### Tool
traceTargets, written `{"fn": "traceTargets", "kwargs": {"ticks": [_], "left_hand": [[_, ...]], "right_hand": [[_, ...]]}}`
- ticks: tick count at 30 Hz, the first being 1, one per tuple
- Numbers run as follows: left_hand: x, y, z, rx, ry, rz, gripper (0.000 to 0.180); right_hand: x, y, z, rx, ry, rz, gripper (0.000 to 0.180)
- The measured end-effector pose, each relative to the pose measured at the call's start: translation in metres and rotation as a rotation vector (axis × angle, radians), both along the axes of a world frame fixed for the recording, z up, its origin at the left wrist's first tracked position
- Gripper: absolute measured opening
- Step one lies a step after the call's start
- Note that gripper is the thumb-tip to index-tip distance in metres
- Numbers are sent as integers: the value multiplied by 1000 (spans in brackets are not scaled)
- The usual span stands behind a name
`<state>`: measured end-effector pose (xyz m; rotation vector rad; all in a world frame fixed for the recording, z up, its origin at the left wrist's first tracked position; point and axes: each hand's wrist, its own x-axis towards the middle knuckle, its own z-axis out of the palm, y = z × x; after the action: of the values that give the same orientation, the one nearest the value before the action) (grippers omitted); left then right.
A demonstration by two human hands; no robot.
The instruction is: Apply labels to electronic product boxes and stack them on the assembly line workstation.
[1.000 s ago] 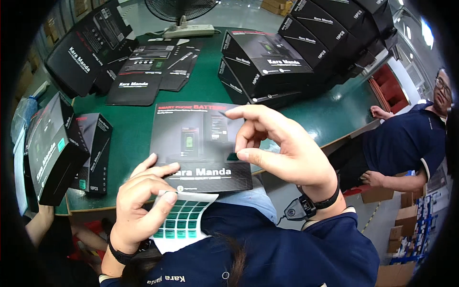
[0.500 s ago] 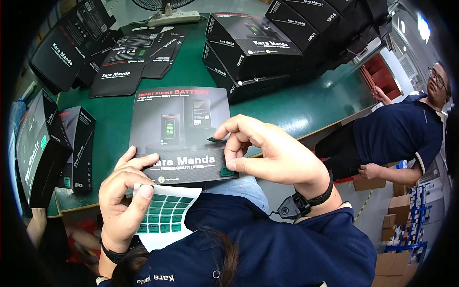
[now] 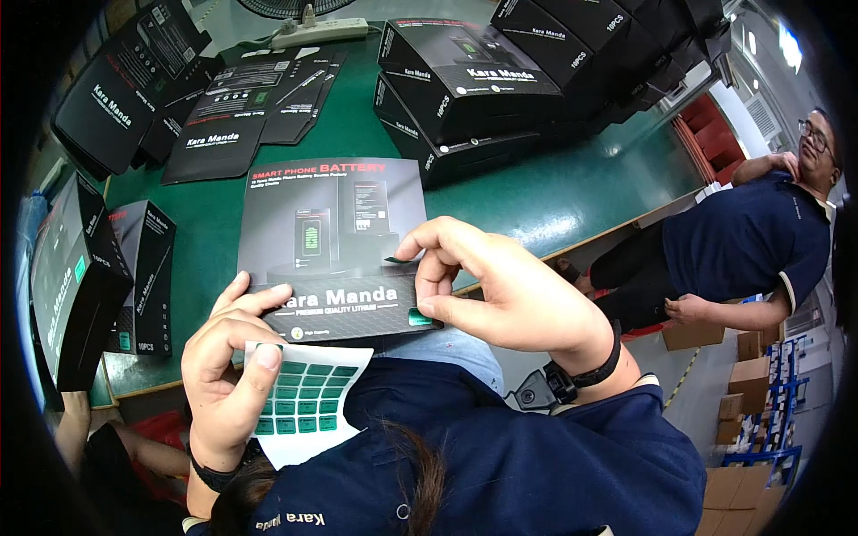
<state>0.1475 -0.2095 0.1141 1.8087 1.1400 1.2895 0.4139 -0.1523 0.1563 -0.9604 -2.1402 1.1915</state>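
Observation:
A black printed battery box (image 3: 335, 290) lies in front of me at the table's near edge, its large face up. My left hand (image 3: 228, 357) is closed on a white sheet of green stickers (image 3: 308, 393), its thumb on the sheet's upper corner, while its fingertips rest on the box's lower left. My right hand (image 3: 465, 281) is bent over the box's right side. A small dark green sticker (image 3: 392, 260) sticks out at its forefinger tip. Its thumb is by another green sticker (image 3: 419, 317) on the box's lower right corner.
Black boxes (image 3: 474, 89) are stacked at the back right of the green table (image 3: 572, 210). Flattened cartons (image 3: 214, 134) lie at the back left, near a power strip (image 3: 320, 32). Two boxes with green stickers (image 3: 143, 277) stand at the left. A co-worker (image 3: 742, 232) is at the right.
My hands and the box have barely shifted. The co-worker at the right has raised one hand to the chin.

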Motion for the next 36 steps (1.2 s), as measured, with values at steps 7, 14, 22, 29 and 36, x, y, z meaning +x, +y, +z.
{"fn": "traceTargets", "kwargs": {"ticks": [7, 14, 22, 29, 36], "left_hand": [[1, -1, 0, 0, 25, 14, 14], [1, -1, -1, 10, 1, 11, 15], [-1, -1, -8, 30, -67, 56, 16], [12, 0, -12, -69, -197, 35, 13], [-10, -18, 37, 310, -28, 248, 22]], "right_hand": [[-2, -3, 2, 128, -96, -1, 34], [1, -11, 5, 403, -361, -146, 74], [1, -17, -34, 167, -89, -367, 97], [-15, -23, -60, 310, 5, -192, 91], [-60, -3, -5, 517, 393, -17, 88]]}}
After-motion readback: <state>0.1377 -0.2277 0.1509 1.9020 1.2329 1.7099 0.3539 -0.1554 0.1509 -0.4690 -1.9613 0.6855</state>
